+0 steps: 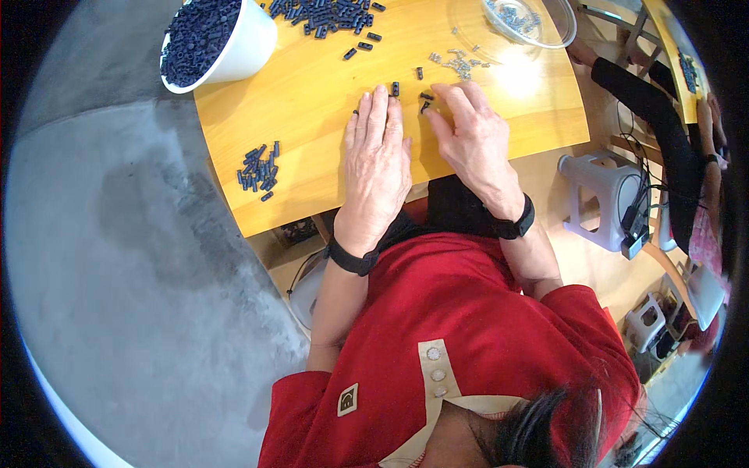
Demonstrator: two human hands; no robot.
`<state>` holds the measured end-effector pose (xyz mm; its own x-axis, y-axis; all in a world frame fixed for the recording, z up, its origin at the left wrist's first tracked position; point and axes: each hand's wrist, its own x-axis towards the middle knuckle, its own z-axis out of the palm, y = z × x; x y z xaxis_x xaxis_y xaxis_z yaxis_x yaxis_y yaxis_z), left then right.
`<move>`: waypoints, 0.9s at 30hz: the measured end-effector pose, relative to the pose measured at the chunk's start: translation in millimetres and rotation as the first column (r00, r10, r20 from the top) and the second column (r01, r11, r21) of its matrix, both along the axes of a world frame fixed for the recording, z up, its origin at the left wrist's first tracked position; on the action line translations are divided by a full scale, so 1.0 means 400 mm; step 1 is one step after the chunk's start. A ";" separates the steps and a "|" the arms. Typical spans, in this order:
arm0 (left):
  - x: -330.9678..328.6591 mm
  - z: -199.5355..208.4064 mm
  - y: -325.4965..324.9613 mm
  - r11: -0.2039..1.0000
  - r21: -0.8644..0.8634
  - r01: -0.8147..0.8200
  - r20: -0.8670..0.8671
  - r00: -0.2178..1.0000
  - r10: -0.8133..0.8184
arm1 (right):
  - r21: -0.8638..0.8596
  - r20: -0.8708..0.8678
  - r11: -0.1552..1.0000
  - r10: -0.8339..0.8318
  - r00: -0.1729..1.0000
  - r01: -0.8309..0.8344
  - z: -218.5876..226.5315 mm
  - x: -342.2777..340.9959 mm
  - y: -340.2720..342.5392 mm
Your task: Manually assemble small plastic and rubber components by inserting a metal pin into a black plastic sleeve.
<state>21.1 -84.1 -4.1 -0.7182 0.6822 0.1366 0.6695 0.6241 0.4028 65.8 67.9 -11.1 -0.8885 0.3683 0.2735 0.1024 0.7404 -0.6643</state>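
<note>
My left hand (374, 160) lies nearly flat on the yellow table (304, 117), fingers stretched forward. A small black plastic piece (395, 89) stands just beyond its fingertips. My right hand (476, 144) is bent over the table to the right, with thumb and index finger apart. Two dark pieces lie beside those fingertips: one black piece (426, 97) near the index finger and another dark piece (425, 107) by the thumb tip, possibly touching it. One more small black block (420, 73) stands a little farther off. What lies under either palm is hidden.
A white bucket (253, 43) full of dark pieces stands far left. Nearby lies a heap of black pieces (324, 14); a smaller pile (259, 168) is near left. Small metal parts (460, 62) lie before a clear bowl (546, 31). A plastic stool (601, 195) stands right.
</note>
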 end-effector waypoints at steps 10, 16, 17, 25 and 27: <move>0.025 0.129 -0.061 0.844 0.524 -0.115 0.094 0.993 0.077 | 0.090 -0.077 0.992 0.090 0.993 -0.083 0.004 -0.038 -0.010; 0.135 0.366 -0.094 0.164 0.962 -0.219 0.259 0.922 -0.288 | 0.161 -0.037 0.978 0.142 0.989 -0.135 -0.022 -0.060 -0.011; 0.156 0.386 -0.096 -0.041 0.928 -0.370 0.325 0.858 -0.399 | 0.159 -0.037 0.978 0.145 0.989 -0.137 -0.021 -0.060 -0.016; 0.166 0.381 -0.144 -0.399 0.909 -0.117 -0.211 0.696 -0.686 | 0.079 -0.175 0.981 0.186 0.967 -0.175 0.002 -0.035 -0.040; 0.154 0.384 -0.150 -0.581 0.807 -0.108 -0.354 0.699 -0.621 | 0.068 -0.184 0.981 0.193 0.964 -0.183 0.008 -0.014 -0.053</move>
